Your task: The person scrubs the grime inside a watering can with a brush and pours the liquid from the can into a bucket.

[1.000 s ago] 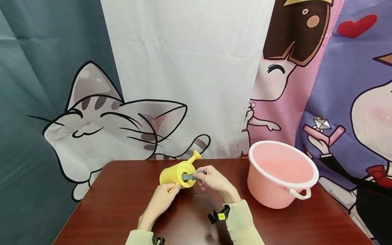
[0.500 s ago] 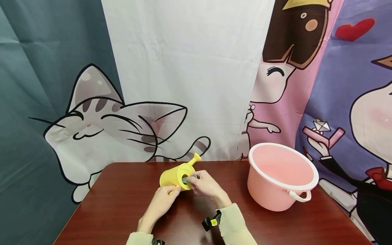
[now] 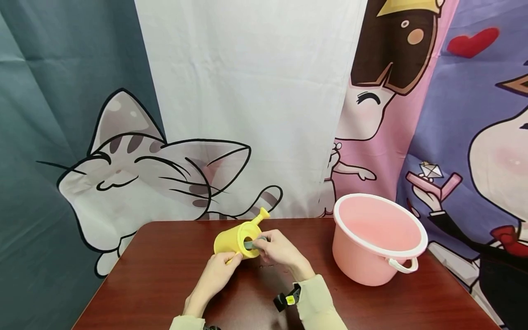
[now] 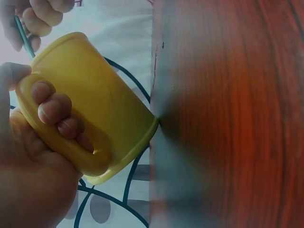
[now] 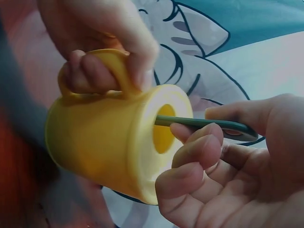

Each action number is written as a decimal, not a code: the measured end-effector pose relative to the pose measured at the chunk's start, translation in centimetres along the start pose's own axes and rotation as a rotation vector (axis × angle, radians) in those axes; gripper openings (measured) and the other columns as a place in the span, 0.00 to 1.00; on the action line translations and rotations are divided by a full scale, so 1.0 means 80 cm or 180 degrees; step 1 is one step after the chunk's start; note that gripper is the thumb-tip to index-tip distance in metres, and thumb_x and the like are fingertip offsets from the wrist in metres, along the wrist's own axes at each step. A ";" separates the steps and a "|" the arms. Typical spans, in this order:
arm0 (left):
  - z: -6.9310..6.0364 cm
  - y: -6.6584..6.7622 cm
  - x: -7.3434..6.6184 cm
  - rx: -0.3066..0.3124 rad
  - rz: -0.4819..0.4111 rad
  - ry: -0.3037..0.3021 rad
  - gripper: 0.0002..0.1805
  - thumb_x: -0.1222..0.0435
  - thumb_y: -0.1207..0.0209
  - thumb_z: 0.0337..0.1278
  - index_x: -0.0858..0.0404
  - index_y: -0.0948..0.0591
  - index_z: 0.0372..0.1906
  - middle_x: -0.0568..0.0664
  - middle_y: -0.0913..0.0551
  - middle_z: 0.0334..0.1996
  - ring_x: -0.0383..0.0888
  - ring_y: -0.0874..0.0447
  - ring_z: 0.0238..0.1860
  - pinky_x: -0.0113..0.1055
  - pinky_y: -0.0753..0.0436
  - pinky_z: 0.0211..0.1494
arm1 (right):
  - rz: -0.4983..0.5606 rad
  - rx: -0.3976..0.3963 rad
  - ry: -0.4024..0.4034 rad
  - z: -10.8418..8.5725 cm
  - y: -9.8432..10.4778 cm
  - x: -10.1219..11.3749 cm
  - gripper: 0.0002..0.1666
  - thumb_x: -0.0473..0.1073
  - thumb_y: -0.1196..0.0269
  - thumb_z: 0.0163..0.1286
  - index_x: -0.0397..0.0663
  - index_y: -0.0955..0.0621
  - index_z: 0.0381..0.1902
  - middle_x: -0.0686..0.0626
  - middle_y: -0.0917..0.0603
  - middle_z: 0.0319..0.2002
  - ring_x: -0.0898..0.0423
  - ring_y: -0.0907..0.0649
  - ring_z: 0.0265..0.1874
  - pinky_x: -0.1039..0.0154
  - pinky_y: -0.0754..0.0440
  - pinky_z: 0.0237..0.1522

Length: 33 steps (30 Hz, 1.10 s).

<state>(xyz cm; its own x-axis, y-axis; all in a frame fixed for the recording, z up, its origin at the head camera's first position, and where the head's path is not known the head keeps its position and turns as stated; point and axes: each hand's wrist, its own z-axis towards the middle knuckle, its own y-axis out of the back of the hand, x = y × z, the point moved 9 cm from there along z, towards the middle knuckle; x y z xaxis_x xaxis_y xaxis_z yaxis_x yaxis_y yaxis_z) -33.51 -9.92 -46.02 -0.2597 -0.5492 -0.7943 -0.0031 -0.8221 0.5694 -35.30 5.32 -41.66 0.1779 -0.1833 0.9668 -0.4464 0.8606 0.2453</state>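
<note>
A yellow watering can lies tilted above the brown table, its spout pointing up and back. My left hand grips the can's handle, fingers curled through the loop and thumb near the top rim. In the left wrist view the can's lower rim meets the tabletop. My right hand pinches a slim grey-green handle between thumb and fingers. That handle passes through the round opening in the can's top. Its far end is hidden inside the can, so the kind of tool cannot be told.
A pink bucket with a white rim and white handle stands on the table to the right. A printed cloth with cartoon figures hangs behind the table. Small wet-looking spots lie near the can.
My right hand has moved left toward the can, and the grey-green handle has gone deeper into the opening. My left hand and the can have hardly moved.
</note>
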 end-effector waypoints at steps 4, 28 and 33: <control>-0.002 0.000 0.002 0.0019 -0.0038 0.0030 0.24 0.51 0.44 0.68 0.53 0.32 0.15 0.37 0.41 0.14 0.34 0.44 0.17 0.28 0.40 0.22 | -0.0096 -0.0013 0.0026 -0.005 0.006 0.005 0.17 0.40 0.41 0.70 0.26 0.23 0.31 0.50 0.32 0.15 0.55 0.33 0.13 0.63 0.35 0.18; -0.002 -0.001 0.000 -0.0001 -0.0073 0.0018 0.26 0.51 0.44 0.67 0.54 0.34 0.14 0.38 0.41 0.13 0.33 0.45 0.17 0.28 0.42 0.22 | -0.0253 -0.0022 0.0220 -0.009 0.021 0.014 0.15 0.39 0.41 0.70 0.36 0.22 0.24 0.42 0.30 0.14 0.46 0.30 0.14 0.64 0.33 0.19; 0.001 -0.003 0.002 0.0050 -0.0073 0.0032 0.26 0.50 0.44 0.67 0.54 0.33 0.14 0.38 0.41 0.13 0.33 0.44 0.16 0.28 0.42 0.22 | -0.0171 -0.0019 0.0211 -0.006 0.016 0.010 0.16 0.38 0.42 0.71 0.27 0.22 0.29 0.42 0.30 0.15 0.52 0.31 0.14 0.64 0.34 0.18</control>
<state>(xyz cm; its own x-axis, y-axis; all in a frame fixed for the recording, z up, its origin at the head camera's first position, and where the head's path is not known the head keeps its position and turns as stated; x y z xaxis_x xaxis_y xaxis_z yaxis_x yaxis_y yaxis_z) -33.63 -9.79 -46.27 -0.2497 -0.5318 -0.8092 -0.0241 -0.8320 0.5542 -35.29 6.50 -40.63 0.2592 -0.1975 0.9454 -0.4293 0.8533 0.2960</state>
